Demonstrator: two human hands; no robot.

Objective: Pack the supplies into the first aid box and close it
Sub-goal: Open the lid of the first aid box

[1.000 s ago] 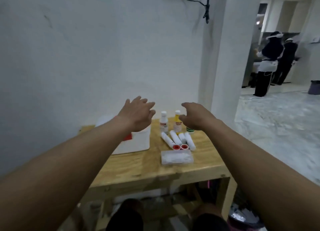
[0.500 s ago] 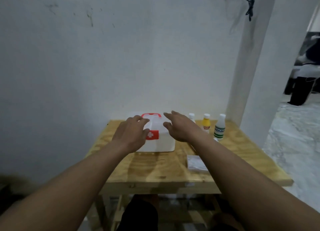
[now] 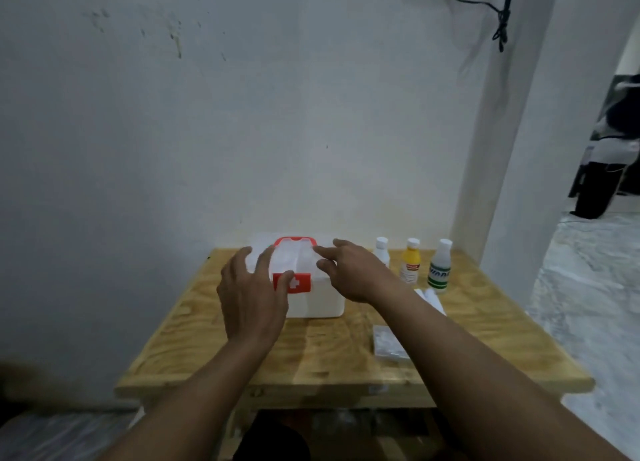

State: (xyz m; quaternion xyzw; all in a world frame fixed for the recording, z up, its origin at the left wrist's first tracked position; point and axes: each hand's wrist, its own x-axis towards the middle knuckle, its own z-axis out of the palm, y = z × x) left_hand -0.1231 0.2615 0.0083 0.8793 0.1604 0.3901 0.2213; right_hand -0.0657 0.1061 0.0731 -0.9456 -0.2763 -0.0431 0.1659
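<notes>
Head view: our spread, empty left hand (image 3: 251,296) and right hand (image 3: 349,273) flank the closed white plastic first aid box (image 3: 311,296), the left nearer its red latch (image 3: 300,283).

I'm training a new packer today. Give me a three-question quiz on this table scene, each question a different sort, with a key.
1. True or false: the first aid box has its lid shut.
2. How many bottles stand upright to the right of the box?
A) one B) two C) three
3. Fill in: the middle bottle is ____ in colour.

Key
1. True. Its red latch sits at the front edge, with the left hand and right hand open over the lid.
2. C: the white bottle, the middle one, and the green-labelled bottle.
3. Yellow.
</notes>
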